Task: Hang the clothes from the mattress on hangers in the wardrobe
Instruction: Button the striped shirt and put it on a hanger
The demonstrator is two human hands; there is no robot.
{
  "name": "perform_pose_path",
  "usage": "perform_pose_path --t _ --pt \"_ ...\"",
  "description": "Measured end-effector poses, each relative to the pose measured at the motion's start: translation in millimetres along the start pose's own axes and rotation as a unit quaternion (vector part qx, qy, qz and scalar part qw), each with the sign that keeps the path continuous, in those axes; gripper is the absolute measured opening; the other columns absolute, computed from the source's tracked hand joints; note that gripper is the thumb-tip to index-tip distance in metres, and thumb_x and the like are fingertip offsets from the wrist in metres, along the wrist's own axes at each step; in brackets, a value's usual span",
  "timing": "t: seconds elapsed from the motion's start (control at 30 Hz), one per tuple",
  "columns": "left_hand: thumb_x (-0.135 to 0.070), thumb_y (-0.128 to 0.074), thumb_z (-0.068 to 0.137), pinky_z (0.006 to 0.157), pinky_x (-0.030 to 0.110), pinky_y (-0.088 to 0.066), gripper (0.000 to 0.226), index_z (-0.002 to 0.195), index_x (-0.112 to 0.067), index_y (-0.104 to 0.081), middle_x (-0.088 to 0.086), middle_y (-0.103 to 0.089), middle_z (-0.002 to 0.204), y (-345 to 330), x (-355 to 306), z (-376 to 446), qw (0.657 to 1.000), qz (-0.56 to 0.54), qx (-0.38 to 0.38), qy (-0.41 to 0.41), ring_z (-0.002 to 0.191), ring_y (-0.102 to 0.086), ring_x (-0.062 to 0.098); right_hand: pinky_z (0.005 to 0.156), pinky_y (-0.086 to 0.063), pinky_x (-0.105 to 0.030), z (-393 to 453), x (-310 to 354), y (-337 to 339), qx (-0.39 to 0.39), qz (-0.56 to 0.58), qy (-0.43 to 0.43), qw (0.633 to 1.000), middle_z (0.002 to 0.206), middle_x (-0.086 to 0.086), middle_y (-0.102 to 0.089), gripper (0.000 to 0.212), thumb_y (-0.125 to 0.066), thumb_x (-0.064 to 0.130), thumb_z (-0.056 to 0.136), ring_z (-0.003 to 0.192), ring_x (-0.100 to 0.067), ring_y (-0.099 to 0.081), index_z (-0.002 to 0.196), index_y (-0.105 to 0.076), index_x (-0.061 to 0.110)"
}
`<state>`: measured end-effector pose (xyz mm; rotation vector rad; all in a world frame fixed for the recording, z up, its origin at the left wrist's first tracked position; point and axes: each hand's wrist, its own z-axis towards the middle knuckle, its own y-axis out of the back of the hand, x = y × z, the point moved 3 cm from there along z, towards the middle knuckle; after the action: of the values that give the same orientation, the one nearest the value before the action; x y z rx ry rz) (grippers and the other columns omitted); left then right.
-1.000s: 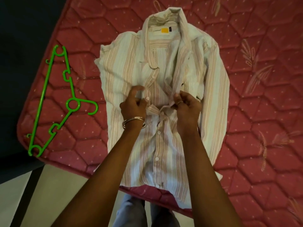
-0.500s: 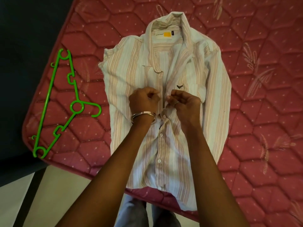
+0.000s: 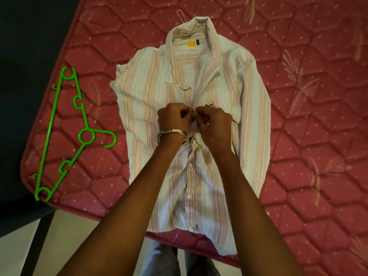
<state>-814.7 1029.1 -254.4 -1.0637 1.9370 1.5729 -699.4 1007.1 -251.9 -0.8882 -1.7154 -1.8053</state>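
Observation:
A white shirt with pale pink stripes point(image 3: 151, 100) lies flat on the red quilted mattress point(image 3: 308, 156), collar away from me, its lower buttons fastened. My left hand point(image 3: 175, 118), with metal bangles at the wrist, pinches the left side of the button placket at chest height. My right hand point(image 3: 215, 122) pinches the placket's right side, knuckle to knuckle with the left. The fingertips and the button between them are hidden. A bright green plastic hanger point(image 3: 65, 134) lies flat on the mattress to the left of the shirt, apart from it.
The mattress corner point(image 3: 31, 176) sits at the lower left, with dark floor beyond it and a pale floor strip point(image 3: 65, 246) below. My legs point(image 3: 159, 259) stand against the mattress's near edge. The shirt's hem hangs slightly over that edge.
Both hands have drawn the two placket edges together and moved slightly up the shirt. One second ago the fronts were apart at the chest; now they meet under my fingers.

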Motion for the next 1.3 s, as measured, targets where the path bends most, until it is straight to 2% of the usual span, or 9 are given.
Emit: perform_pose_path --t 0.13,0.27,0.4,0.47,0.63,0.8,1.03,1.17,1.3 --pt "-0.010 -0.075 0.078 0.075 0.035 -0.057 0.012 0.089 -0.005 -0.075 0.012 -0.073 0.082 -1 0 6 1.000 -0.020 0.004 0.015 0.074 -0.070 0.022 0.074 -0.057 -0.036 9 3 3 0.017 0.043 -0.023 0.999 0.089 -0.015 -0.074 0.016 -0.063 -0.001 0.084 0.080 -0.026 -0.069 0.097 -0.074 -0.001" --pt "-0.008 -0.077 0.076 0.071 0.039 -0.059 0.011 0.085 -0.004 -0.075 0.013 -0.073 0.078 1 1 15 0.998 -0.041 0.009 0.039 0.071 -0.070 0.025 0.076 -0.050 -0.009 15 -5 3 0.029 0.089 -0.072 0.993 0.095 -0.008 -0.074 0.022 -0.063 -0.003 0.085 0.086 -0.011 -0.067 0.103 -0.073 0.004" --pt "-0.005 -0.076 0.076 0.067 0.035 -0.060 0.011 0.086 -0.001 -0.074 0.014 -0.072 0.076 2 0 20 0.994 -0.087 0.014 0.062 0.065 -0.070 0.023 0.077 -0.059 -0.041 24 -17 -1 0.064 0.176 -0.141 0.972 0.086 -0.006 -0.073 0.035 -0.055 -0.014 0.078 0.081 -0.018 -0.071 0.098 -0.074 0.007" --pt "-0.003 -0.076 0.076 0.066 0.035 -0.060 0.012 0.087 0.001 -0.073 0.014 -0.071 0.075 2 1 22 0.992 -0.098 0.023 0.073 0.064 -0.070 0.024 0.074 -0.059 -0.045 29 -21 -3 0.077 0.206 -0.166 0.961 0.085 -0.010 -0.073 0.030 -0.058 -0.013 0.079 0.080 -0.022 -0.072 0.094 -0.074 0.007" --pt "0.003 -0.072 0.078 0.066 0.041 -0.060 0.014 0.091 0.003 -0.069 0.019 -0.070 0.079 1 4 26 0.984 -0.121 0.057 0.116 0.066 -0.070 0.030 0.071 -0.059 -0.034 34 -20 -4 0.094 0.275 -0.194 0.937 0.079 -0.011 -0.072 0.014 -0.074 -0.004 0.076 0.075 -0.021 -0.072 0.087 -0.073 0.004" --pt "-0.003 -0.065 0.082 0.064 0.042 -0.060 0.017 0.098 -0.009 -0.065 0.015 -0.070 0.085 1 8 32 0.983 -0.112 0.061 0.132 0.069 -0.071 0.028 0.065 -0.048 -0.009 37 -13 -6 0.079 0.140 -0.078 0.984 0.076 0.000 -0.070 0.012 -0.075 -0.001 0.073 0.062 0.003 -0.061 0.083 -0.074 0.006" --pt "-0.007 -0.069 0.075 0.067 0.046 -0.059 0.024 0.089 -0.024 -0.060 0.015 -0.070 0.086 -5 21 29 0.983 -0.121 0.010 0.139 0.071 -0.069 0.031 0.058 -0.055 -0.023 19 -8 -8 0.023 0.132 -0.048 0.990 0.069 0.009 -0.066 0.030 -0.075 0.002 0.075 0.065 -0.008 -0.066 0.098 -0.056 0.009" --pt "0.002 -0.062 0.081 0.076 0.041 -0.058 0.025 0.100 -0.014 -0.064 0.005 -0.070 0.084 -16 22 20 0.978 -0.130 -0.006 0.162 0.079 -0.069 0.023 0.060 -0.055 -0.023 7 -12 -10 -0.007 0.191 -0.120 0.974 0.072 0.007 -0.069 0.031 -0.073 0.000 0.075 0.067 -0.003 -0.066 0.095 -0.054 0.014" --pt "0.003 -0.055 0.086 0.079 0.026 -0.055 0.028 0.110 -0.010 -0.063 -0.007 -0.064 0.082 -17 17 11 0.983 -0.127 -0.026 0.132 0.079 -0.065 0.010 0.065 -0.056 -0.034 5 -16 -13 0.007 0.316 -0.231 0.920 0.076 -0.005 -0.070 0.025 -0.062 -0.002 0.073 0.073 -0.019 -0.070 0.094 -0.056 0.011"
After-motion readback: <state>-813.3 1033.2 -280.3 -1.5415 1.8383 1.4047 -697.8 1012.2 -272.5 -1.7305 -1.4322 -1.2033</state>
